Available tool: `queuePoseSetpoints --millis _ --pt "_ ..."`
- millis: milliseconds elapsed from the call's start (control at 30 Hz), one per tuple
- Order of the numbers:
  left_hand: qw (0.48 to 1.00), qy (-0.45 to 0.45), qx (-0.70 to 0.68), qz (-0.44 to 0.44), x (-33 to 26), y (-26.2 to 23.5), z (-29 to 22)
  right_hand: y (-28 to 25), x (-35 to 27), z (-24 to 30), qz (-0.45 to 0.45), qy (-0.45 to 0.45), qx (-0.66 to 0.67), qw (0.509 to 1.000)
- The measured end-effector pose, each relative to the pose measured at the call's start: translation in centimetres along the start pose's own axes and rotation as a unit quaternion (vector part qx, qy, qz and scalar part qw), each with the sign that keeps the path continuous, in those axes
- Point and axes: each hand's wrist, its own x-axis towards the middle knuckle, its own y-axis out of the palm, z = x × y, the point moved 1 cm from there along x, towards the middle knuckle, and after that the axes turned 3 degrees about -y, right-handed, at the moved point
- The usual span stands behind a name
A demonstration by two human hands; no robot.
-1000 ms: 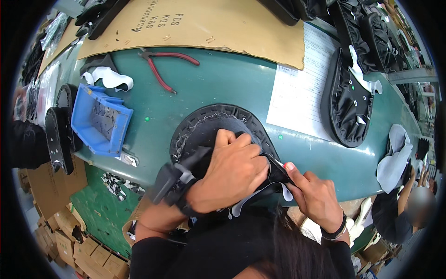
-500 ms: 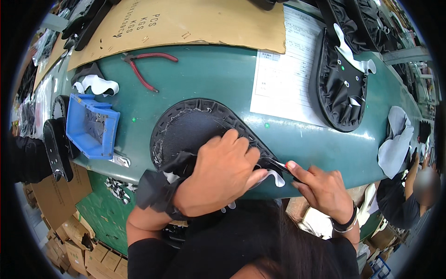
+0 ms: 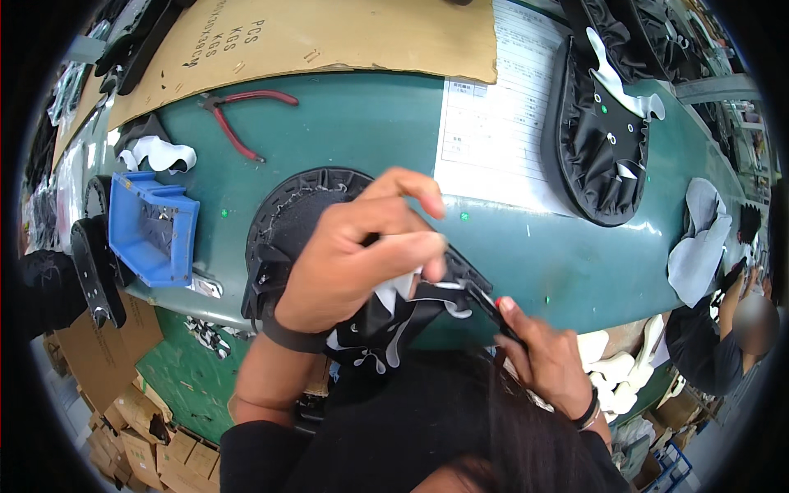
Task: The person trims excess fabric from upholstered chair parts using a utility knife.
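A black padded cushion-like panel (image 3: 265,205) with a ribbed rim lies on the green table, round at the left and tapering right. My left hand (image 3: 353,259) is raised over its middle, thumb and fingers bent, with loose black fabric with white edging (image 3: 393,316) gathered under them. The fingers look closed on that fabric, though blur partly hides the grip. My right hand (image 3: 546,357) is closed around a slim black-handled tool (image 3: 497,316) with a metal tip and a red spot by the thumb. The tip meets the panel's narrow end beside the white edging.
Red-handled pliers (image 3: 234,115) lie beyond the panel. A blue bin (image 3: 185,234) stands left, below white-and-black scraps (image 3: 160,154). Cardboard (image 3: 345,37) and a printed sheet (image 3: 477,152) cover the far side. Another gathered black panel (image 3: 600,156) and grey fabric (image 3: 699,246) lie right.
My left hand has lifted off the panel and turned, fingers opening upward, and more loose fabric shows beneath it. My right hand and the tool have shifted slightly left and down.
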Motion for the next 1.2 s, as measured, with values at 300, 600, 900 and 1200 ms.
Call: queuePoseSetpoints --millis 300,600,900,1200 --pt "0.819 0.181 0.541 0.064 1.6 2.1 0.8 -0.4 3.2 -0.3 0.014 0.022 0.029 0.999" --pt "0.994 -0.027 -0.101 -0.029 3.1 -0.5 0.0 4.7 2.7 2.8 -0.049 0.105 0.226 0.967" --pt "0.996 -0.085 0.039 0.014 1.1 -3.0 -4.0 2.3 3.6 0.7 0.044 -0.021 0.192 0.98" --pt "0.845 0.157 0.505 0.077 -2.6 -0.5 1.4 0.4 4.7 1.6 0.17 0.051 0.176 0.968"
